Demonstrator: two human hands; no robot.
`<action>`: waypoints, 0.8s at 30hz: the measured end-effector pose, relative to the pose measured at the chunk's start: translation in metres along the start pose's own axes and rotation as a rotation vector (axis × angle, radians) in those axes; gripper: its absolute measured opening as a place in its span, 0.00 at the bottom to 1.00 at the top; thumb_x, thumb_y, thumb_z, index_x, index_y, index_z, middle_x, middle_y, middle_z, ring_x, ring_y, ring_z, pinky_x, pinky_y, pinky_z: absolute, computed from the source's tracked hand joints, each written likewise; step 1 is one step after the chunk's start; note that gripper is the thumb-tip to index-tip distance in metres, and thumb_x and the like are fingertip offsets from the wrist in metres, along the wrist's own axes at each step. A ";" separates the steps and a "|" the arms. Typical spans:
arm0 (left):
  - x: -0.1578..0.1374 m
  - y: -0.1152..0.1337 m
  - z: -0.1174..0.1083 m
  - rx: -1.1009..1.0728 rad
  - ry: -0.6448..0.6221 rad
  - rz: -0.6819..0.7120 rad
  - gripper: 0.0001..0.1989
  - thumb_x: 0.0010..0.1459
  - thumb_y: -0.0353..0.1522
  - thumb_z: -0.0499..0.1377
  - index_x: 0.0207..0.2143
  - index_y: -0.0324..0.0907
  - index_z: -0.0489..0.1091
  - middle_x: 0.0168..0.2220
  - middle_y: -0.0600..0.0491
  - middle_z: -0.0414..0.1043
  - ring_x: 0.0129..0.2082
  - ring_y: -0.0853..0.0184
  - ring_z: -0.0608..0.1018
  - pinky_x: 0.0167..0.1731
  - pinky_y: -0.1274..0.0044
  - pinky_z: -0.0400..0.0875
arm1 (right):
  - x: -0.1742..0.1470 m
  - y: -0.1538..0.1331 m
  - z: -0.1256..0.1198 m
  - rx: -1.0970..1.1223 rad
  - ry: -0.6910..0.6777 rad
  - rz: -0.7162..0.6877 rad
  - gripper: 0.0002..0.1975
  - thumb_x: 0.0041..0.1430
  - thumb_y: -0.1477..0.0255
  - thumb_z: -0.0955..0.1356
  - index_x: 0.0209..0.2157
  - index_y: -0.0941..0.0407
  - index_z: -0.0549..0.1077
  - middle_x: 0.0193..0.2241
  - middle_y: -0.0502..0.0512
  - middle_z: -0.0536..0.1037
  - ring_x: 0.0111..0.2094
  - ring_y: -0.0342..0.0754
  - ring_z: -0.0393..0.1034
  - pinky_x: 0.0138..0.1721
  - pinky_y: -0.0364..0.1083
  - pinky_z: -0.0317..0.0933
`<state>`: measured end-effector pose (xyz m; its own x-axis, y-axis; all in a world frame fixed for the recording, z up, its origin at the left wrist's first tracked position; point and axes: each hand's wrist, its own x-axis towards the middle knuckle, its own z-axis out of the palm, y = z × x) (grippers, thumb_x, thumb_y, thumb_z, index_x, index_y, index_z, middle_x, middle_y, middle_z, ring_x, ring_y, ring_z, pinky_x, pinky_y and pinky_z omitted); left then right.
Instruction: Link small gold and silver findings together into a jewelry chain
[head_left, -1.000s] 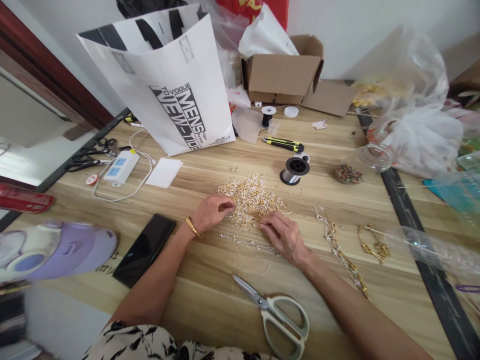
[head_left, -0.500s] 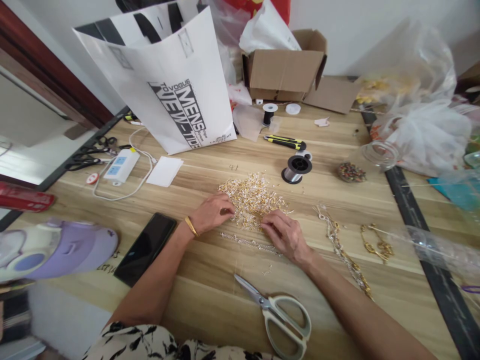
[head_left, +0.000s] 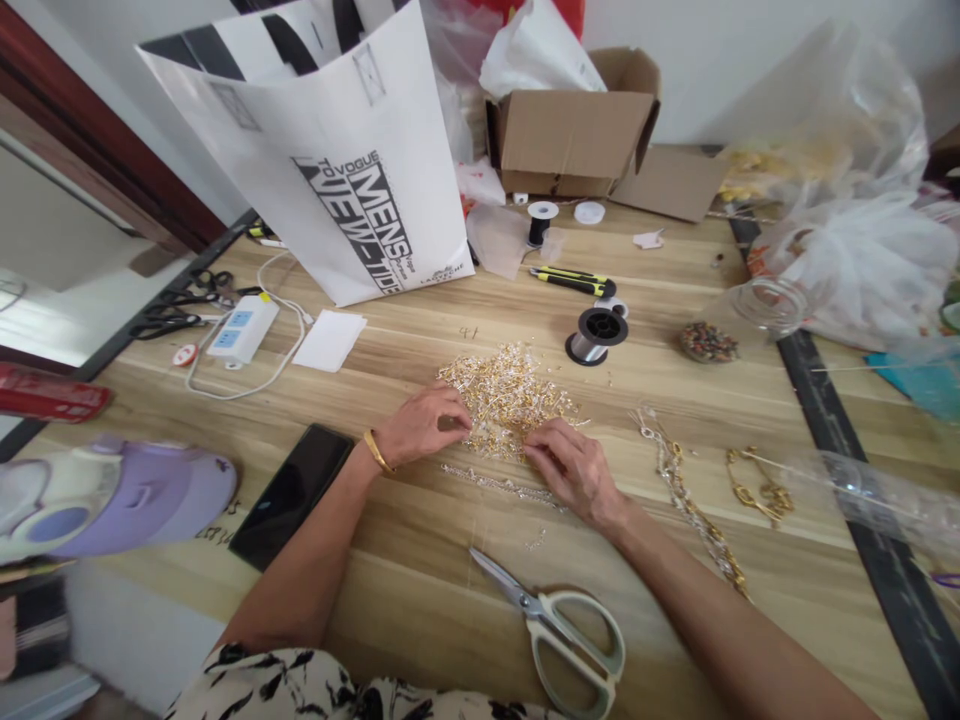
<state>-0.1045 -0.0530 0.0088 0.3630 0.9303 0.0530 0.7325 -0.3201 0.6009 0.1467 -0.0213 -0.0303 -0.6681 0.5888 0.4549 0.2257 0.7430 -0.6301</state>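
A heap of small gold and silver jewelry pieces point(head_left: 506, 390) lies on the wooden table. At its left edge is my left hand point(head_left: 427, 422), fingers pinched together, with a gold bracelet point(head_left: 379, 452) on the wrist. My right hand point(head_left: 574, 470) pinches at the lower right edge of the heap. Whatever is between the fingertips of either hand is too small to make out. A silver chain point(head_left: 502, 484) stretches across the table just below the heap, one end close to my right hand. Scissors point(head_left: 559, 635) with pale handles lie nearer to me.
Gold and silver chains point(head_left: 690, 500) lie right of my right hand. A wire spool point(head_left: 592, 340) and a utility knife point(head_left: 571, 281) are beyond the heap. A black phone point(head_left: 292, 495) lies beside my left forearm. A white bag point(head_left: 322, 180) and a cardboard box point(head_left: 574, 140) stand behind.
Both hands stay almost in place at the heap, still pinched. The view has shifted very slightly.
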 end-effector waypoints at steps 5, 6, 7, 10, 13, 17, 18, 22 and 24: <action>0.001 0.001 0.004 0.058 -0.074 0.007 0.03 0.53 0.29 0.61 0.29 0.40 0.75 0.30 0.52 0.72 0.36 0.66 0.70 0.41 0.74 0.64 | 0.000 0.000 0.001 -0.008 0.000 0.003 0.04 0.62 0.75 0.63 0.37 0.55 0.68 0.31 0.55 0.72 0.31 0.45 0.68 0.31 0.43 0.65; 0.002 0.001 0.005 0.075 -0.072 0.007 0.04 0.54 0.29 0.60 0.28 0.40 0.75 0.30 0.51 0.72 0.36 0.65 0.70 0.41 0.73 0.64 | 0.000 0.001 0.001 -0.008 0.002 0.000 0.04 0.62 0.75 0.63 0.37 0.55 0.68 0.31 0.55 0.72 0.32 0.45 0.68 0.31 0.43 0.65; 0.003 0.001 0.006 0.092 -0.066 0.007 0.05 0.55 0.29 0.60 0.28 0.39 0.75 0.30 0.51 0.72 0.36 0.65 0.70 0.41 0.73 0.63 | 0.000 0.001 0.001 -0.008 0.005 -0.002 0.04 0.62 0.76 0.63 0.37 0.55 0.68 0.32 0.55 0.72 0.32 0.45 0.68 0.32 0.43 0.65; 0.004 0.000 0.008 0.126 -0.034 0.007 0.07 0.56 0.29 0.58 0.28 0.39 0.74 0.29 0.51 0.71 0.35 0.65 0.69 0.40 0.73 0.63 | -0.001 0.001 0.001 -0.006 0.004 -0.004 0.04 0.62 0.76 0.63 0.38 0.55 0.68 0.32 0.55 0.73 0.34 0.46 0.68 0.33 0.44 0.65; 0.005 -0.001 0.010 0.122 0.012 0.011 0.07 0.57 0.30 0.58 0.28 0.39 0.73 0.28 0.51 0.72 0.34 0.66 0.69 0.40 0.73 0.63 | -0.001 0.001 0.001 -0.009 -0.004 -0.003 0.04 0.62 0.76 0.63 0.38 0.56 0.68 0.32 0.55 0.73 0.33 0.46 0.68 0.33 0.44 0.65; 0.004 -0.003 0.009 0.066 0.085 0.011 0.06 0.57 0.29 0.57 0.29 0.38 0.73 0.29 0.51 0.73 0.34 0.66 0.71 0.41 0.73 0.64 | 0.000 0.000 0.000 -0.009 -0.006 -0.003 0.04 0.62 0.75 0.62 0.37 0.56 0.68 0.31 0.55 0.73 0.32 0.45 0.68 0.32 0.44 0.65; 0.003 -0.003 0.008 0.049 0.093 0.009 0.05 0.57 0.29 0.58 0.30 0.38 0.73 0.29 0.51 0.73 0.34 0.66 0.71 0.42 0.73 0.64 | 0.000 0.000 0.000 -0.009 -0.006 -0.004 0.04 0.62 0.75 0.62 0.37 0.56 0.68 0.31 0.55 0.72 0.32 0.45 0.68 0.31 0.44 0.65; 0.001 -0.002 0.003 0.030 0.037 0.009 0.05 0.56 0.30 0.59 0.29 0.39 0.74 0.30 0.51 0.74 0.35 0.66 0.71 0.41 0.73 0.65 | 0.000 0.000 0.000 -0.004 -0.002 -0.006 0.04 0.62 0.75 0.62 0.37 0.55 0.68 0.31 0.55 0.72 0.32 0.45 0.68 0.32 0.44 0.65; 0.001 0.000 0.002 0.051 -0.016 0.019 0.04 0.55 0.30 0.60 0.29 0.40 0.74 0.30 0.52 0.73 0.35 0.66 0.71 0.40 0.74 0.65 | 0.000 0.000 0.001 -0.002 0.000 -0.006 0.04 0.62 0.76 0.63 0.37 0.55 0.68 0.32 0.55 0.73 0.32 0.46 0.68 0.32 0.44 0.65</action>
<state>-0.1030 -0.0524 0.0070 0.3857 0.9212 0.0508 0.7540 -0.3464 0.5581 0.1461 -0.0209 -0.0307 -0.6693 0.5846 0.4586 0.2233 0.7469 -0.6263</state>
